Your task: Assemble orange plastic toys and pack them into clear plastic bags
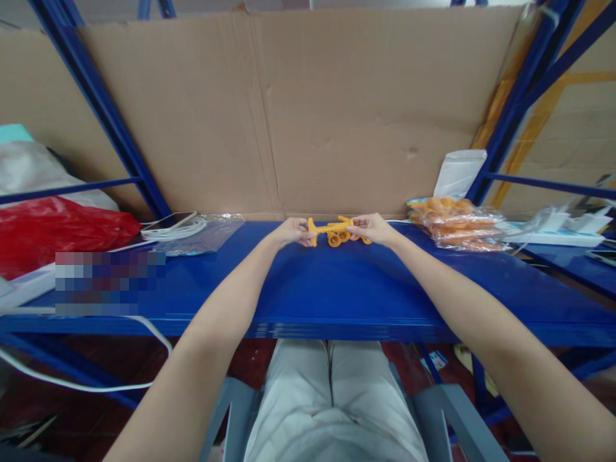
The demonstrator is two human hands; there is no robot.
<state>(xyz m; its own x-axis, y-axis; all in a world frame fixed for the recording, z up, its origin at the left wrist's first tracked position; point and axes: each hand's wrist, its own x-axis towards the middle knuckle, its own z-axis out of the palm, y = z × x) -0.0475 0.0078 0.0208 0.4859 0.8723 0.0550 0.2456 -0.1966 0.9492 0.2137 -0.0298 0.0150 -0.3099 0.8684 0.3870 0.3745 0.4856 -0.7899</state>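
Observation:
A yellow plastic toy vehicle (334, 230) with several small wheels is held between my two hands, near the back of the blue shelf top (346, 289). My left hand (294, 232) pinches its left end, where a piece sticks up and down. At the opposite end, the fingers of my right hand (370, 230) are closed on the toy and cover part of it. The wheels face me along its lower side. Whether the toy rests on the shelf or is lifted slightly, I cannot tell.
Clear plastic bags of orange parts (452, 221) lie to the right, beside a white power strip (558, 236). On the left are a coiled white cable (180, 230), a flat clear bag (212, 234) and a red bag (62, 234). A cardboard panel (337, 115) stands behind.

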